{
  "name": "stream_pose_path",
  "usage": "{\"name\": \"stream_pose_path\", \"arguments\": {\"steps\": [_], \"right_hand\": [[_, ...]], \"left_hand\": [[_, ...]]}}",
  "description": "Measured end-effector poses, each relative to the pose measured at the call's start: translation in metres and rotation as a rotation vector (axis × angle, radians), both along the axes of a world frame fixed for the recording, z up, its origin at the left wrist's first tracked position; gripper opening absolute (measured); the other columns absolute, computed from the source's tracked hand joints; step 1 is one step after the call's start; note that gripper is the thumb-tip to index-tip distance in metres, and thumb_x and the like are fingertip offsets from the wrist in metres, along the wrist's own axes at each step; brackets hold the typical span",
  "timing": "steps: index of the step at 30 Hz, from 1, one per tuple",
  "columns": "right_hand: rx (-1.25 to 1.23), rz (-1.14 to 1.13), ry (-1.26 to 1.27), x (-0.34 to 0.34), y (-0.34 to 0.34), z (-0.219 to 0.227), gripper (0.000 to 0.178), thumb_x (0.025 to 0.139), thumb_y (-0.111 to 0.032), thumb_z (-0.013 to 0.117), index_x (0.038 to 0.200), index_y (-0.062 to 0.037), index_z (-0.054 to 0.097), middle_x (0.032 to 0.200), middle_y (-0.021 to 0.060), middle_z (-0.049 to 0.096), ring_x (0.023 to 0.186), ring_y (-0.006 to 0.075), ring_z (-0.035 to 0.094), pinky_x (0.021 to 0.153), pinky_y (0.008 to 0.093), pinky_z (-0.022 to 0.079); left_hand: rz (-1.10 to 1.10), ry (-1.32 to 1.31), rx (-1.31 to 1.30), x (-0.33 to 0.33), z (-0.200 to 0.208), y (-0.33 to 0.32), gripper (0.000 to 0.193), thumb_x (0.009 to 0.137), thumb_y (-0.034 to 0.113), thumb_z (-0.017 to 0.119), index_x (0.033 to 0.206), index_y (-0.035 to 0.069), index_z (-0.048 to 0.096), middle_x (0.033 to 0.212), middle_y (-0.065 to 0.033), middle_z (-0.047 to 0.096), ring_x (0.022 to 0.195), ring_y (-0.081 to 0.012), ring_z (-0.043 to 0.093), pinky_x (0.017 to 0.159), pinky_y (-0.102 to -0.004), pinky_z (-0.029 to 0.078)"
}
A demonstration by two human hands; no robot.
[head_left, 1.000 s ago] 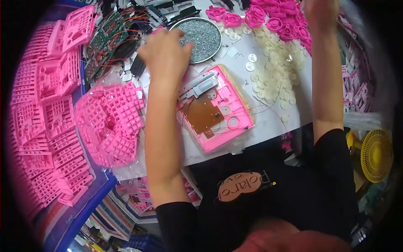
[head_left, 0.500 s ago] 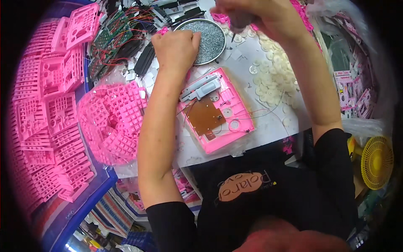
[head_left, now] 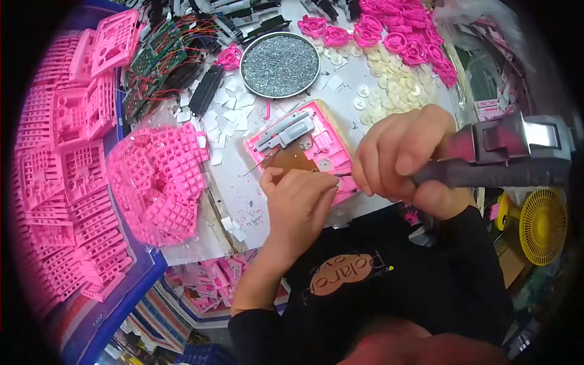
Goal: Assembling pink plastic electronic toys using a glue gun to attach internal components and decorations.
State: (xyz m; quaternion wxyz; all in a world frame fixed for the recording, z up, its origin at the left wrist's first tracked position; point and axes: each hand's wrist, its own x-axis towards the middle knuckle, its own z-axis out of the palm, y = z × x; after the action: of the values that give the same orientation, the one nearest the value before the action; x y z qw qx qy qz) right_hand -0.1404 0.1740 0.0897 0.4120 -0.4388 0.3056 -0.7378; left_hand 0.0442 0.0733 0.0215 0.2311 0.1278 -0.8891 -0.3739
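A pink plastic casing (head_left: 328,131) lies on the white tabletop, with a brown circuit board (head_left: 285,160), a grey plastic part (head_left: 297,129) and thin wires inside it. Over its near side, my left hand (head_left: 295,201) has its fingers closed in a pinch at the tip of a thin bit. Whatever small thing they pinch is hidden. My right hand (head_left: 401,155) grips a dark electric screwdriver (head_left: 505,159) held nearly level, its bit pointing left toward my left fingertips. Beyond the casing stands a round dish (head_left: 242,68) full of small silvery screws (head_left: 281,64).
Pink key sheets (head_left: 164,182) in a clear bag lie left, beside a blue bin of pink frames (head_left: 73,201). Green circuit boards (head_left: 158,58) with wires sit far left. Whitish discs (head_left: 395,82) and pink rings (head_left: 413,30) lie far right. A yellow fan (head_left: 543,226) stands right.
My left hand has come back from the screw dish to the casing. My right hand has lowered the screwdriver from the far side and turned its bit toward my left fingers.
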Motion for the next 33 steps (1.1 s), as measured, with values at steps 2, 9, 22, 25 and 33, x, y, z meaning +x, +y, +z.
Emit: {"name": "stream_pose_path", "arguments": {"steps": [2, 9, 22, 25, 33], "right_hand": [[-0.041, 0.051, -0.022, 0.004, -0.002, -0.002, 0.029, 0.092, -0.024, 0.076, 0.112, -0.0094, 0.060, 0.062, 0.0001, 0.056, 0.054, 0.0147, 0.053, 0.057, 0.0324, 0.048], [-0.032, 0.118, 0.072, 0.011, -0.004, -0.018, 0.030, 0.089, -0.019, 0.078, 0.111, -0.0053, 0.063, 0.063, 0.0016, 0.058, 0.056, 0.0170, 0.056, 0.058, 0.0334, 0.050], [0.089, -0.054, 0.019, -0.007, 0.008, -0.024, 0.031, 0.094, -0.028, 0.073, 0.113, -0.0124, 0.053, 0.063, -0.0032, 0.050, 0.055, 0.0106, 0.051, 0.058, 0.0306, 0.047], [0.100, -0.020, 0.023, -0.011, 0.009, -0.026, 0.032, 0.093, -0.026, 0.074, 0.112, -0.0109, 0.053, 0.064, -0.0026, 0.051, 0.056, 0.0111, 0.051, 0.059, 0.0308, 0.047], [0.095, -0.013, 0.055, -0.012, 0.004, -0.032, 0.029, 0.094, -0.020, 0.073, 0.112, -0.0093, 0.054, 0.065, -0.0007, 0.051, 0.057, 0.0119, 0.049, 0.057, 0.0312, 0.046]], "left_hand": [[0.016, -0.023, 0.073, 0.001, 0.001, 0.002, 0.009, 0.084, 0.012, 0.077, 0.091, 0.013, 0.071, 0.085, 0.0011, 0.071, 0.078, -0.0182, 0.063, 0.089, -0.0404, 0.033], [0.049, -0.001, 0.173, 0.002, -0.006, 0.002, 0.010, 0.081, 0.011, 0.078, 0.087, 0.013, 0.071, 0.080, 0.0014, 0.069, 0.074, -0.0185, 0.062, 0.089, -0.0415, 0.033], [-0.067, -0.223, -0.498, 0.007, -0.020, 0.003, 0.043, 0.081, 0.036, 0.076, 0.115, 0.010, 0.070, 0.121, -0.0021, 0.064, 0.118, -0.0200, 0.055, 0.109, -0.0595, 0.027], [-0.045, -0.280, -0.589, 0.009, -0.022, 0.011, 0.042, 0.084, 0.035, 0.072, 0.117, 0.010, 0.070, 0.122, -0.0018, 0.064, 0.120, -0.0199, 0.055, 0.111, -0.0603, 0.026], [-0.059, -0.289, -0.563, 0.008, -0.021, 0.010, 0.038, 0.085, 0.028, 0.069, 0.119, 0.010, 0.070, 0.123, -0.0012, 0.064, 0.121, -0.0202, 0.055, 0.113, -0.0609, 0.025]]}}
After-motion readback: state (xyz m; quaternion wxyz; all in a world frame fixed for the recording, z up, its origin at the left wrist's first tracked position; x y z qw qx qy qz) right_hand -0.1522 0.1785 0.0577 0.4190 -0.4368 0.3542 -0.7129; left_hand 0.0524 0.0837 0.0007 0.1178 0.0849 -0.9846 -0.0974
